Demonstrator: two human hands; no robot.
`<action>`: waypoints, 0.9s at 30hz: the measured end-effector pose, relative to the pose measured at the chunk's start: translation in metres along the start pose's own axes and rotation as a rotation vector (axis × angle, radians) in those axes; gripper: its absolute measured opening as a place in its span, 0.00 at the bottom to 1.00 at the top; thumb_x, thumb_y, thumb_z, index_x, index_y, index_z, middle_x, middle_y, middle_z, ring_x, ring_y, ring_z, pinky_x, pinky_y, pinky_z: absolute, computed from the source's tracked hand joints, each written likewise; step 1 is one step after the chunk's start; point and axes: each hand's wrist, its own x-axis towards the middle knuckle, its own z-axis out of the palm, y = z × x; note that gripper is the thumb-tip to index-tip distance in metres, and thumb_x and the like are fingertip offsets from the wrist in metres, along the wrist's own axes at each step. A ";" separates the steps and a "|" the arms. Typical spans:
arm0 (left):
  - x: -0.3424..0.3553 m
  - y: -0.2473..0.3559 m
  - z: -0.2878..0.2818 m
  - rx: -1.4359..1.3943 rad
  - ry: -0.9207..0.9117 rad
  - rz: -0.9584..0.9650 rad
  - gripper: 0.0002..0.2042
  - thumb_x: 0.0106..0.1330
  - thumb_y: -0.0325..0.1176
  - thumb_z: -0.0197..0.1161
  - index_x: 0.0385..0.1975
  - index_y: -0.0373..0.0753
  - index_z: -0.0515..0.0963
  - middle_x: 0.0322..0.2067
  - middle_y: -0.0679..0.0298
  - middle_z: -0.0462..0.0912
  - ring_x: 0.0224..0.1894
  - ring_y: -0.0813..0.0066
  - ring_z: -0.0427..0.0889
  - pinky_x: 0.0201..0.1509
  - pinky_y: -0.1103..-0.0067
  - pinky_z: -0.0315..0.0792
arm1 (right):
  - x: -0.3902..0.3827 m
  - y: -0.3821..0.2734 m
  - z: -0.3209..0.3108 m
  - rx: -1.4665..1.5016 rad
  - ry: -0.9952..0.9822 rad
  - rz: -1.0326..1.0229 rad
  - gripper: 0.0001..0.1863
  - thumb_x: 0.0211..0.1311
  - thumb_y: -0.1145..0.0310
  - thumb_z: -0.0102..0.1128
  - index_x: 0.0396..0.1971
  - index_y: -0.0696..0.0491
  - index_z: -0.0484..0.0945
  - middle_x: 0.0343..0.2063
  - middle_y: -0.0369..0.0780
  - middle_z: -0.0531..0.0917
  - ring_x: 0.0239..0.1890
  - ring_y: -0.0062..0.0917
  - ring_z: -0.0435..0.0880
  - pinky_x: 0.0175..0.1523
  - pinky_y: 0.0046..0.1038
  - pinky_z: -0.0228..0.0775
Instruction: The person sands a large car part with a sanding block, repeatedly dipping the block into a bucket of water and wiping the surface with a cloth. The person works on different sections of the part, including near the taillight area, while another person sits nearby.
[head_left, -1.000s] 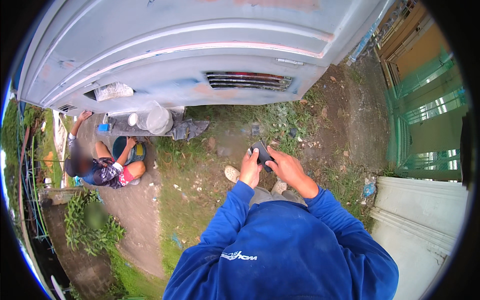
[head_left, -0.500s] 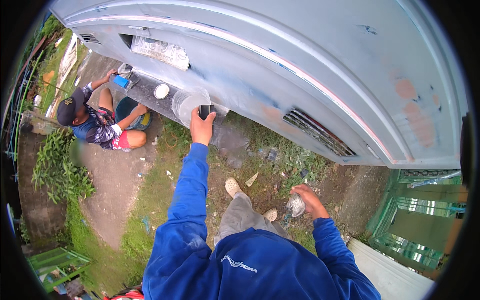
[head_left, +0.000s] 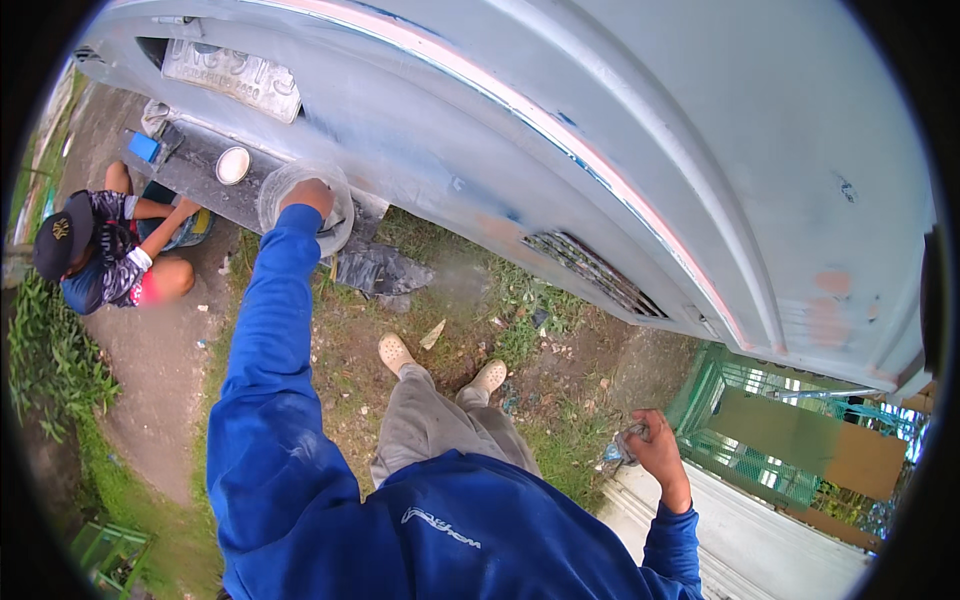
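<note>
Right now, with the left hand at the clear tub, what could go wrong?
The tub could tip: it sits on a narrow ledge, and the left hand is in or over it.
The small white pot beside it might get knocked by the blue sleeve.
A spill could possibly splash the co-worker squatting near the ledge.
</note>
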 end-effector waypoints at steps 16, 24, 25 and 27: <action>-0.144 0.355 0.197 -2.234 0.376 -0.586 0.21 0.75 0.30 0.55 0.66 0.34 0.64 0.56 0.58 0.76 0.55 0.71 0.76 0.57 0.76 0.71 | 0.036 -0.025 -0.240 -0.516 0.845 -0.744 0.24 0.65 0.72 0.59 0.60 0.62 0.71 0.54 0.50 0.77 0.57 0.40 0.74 0.65 0.41 0.64; -0.103 0.349 0.218 -2.212 0.684 -0.646 0.19 0.76 0.28 0.52 0.65 0.34 0.66 0.60 0.53 0.75 0.62 0.64 0.74 0.66 0.74 0.65 | 0.089 0.051 -0.277 -0.415 1.242 -1.107 0.27 0.65 0.66 0.58 0.58 0.68 0.70 0.47 0.54 0.79 0.49 0.42 0.78 0.59 0.43 0.69; -0.098 0.340 0.221 -2.266 0.664 -0.666 0.19 0.75 0.29 0.52 0.64 0.34 0.66 0.58 0.53 0.76 0.61 0.62 0.75 0.66 0.74 0.65 | 0.092 0.059 -0.281 -0.340 1.240 -1.084 0.29 0.63 0.61 0.61 0.57 0.65 0.70 0.47 0.52 0.79 0.50 0.41 0.77 0.59 0.43 0.68; -0.106 0.372 0.215 -2.222 0.804 -0.620 0.19 0.76 0.28 0.52 0.64 0.32 0.63 0.58 0.53 0.75 0.59 0.65 0.75 0.66 0.75 0.64 | 0.083 0.082 -0.288 -0.203 1.242 -1.015 0.33 0.59 0.52 0.65 0.56 0.61 0.71 0.47 0.49 0.77 0.52 0.39 0.75 0.59 0.44 0.65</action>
